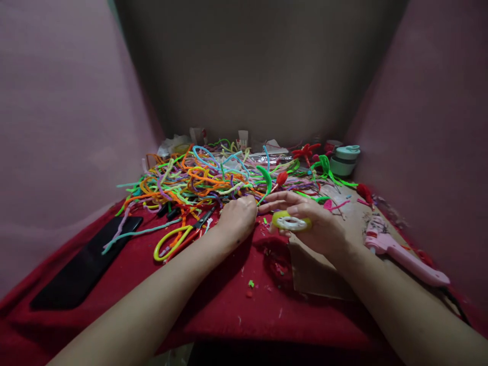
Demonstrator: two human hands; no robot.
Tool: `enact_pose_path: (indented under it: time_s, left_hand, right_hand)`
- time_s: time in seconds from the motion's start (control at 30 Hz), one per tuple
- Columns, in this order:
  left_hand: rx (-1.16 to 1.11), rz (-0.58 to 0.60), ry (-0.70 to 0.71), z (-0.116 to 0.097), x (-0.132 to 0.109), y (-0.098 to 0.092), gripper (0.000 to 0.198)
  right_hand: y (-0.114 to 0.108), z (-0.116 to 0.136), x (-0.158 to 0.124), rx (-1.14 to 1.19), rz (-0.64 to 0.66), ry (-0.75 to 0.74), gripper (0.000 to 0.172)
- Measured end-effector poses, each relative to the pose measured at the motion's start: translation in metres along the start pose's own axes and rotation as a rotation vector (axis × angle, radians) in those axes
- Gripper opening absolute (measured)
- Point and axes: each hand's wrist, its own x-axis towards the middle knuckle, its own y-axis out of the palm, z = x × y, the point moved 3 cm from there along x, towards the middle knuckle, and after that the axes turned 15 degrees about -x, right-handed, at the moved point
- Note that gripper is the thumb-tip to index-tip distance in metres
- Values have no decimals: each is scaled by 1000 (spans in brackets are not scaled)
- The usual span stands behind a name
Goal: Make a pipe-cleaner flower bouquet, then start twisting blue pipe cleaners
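My left hand [239,217] is closed, its fingertips meeting at the base of a green fuzzy pipe-cleaner leaf [266,179]. Just right of the leaf, a red pipe-cleaner bud [281,178] tilts up; whether its stem runs into my fingers is unclear. In my right hand [310,218] sits a roll of yellow-green tape [275,219] with a white core, gripped on its side. The right fingers reach toward the left fingertips, and a strip between them cannot be made out. Yellow-handled scissors [173,243] lie beside my left forearm.
A large tangle of coloured pipe cleaners [206,175] covers the table's back. A black phone-like slab [87,262] lies left on the red cloth [229,310]. Right are a cardboard piece [312,272], a pink glue gun [407,256] and a lidded mint-green container [343,162].
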Motion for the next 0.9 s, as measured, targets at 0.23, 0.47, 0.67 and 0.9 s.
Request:
enact_pose_path:
  time_s: [0.23,0.47,0.67,0.9]
  left_hand:
    - [-1246,-17,-136,-4,-11,-12,11]
    - [-1778,255,-331,-13,-20,-10,17]
    - [-1612,154,-259,-19,-23,-13,9]
    - [-1586,206,-251,-27,-29,-17,13]
  right_hand:
    - [0,3,-3,-11,-121,-155,37]
    - [-1,-1,-2,-179,-203,-254,39]
    - [2,-3,-6,-367,-224,-312,45]
    - [8,3,-15,-548,-311,-431,46]
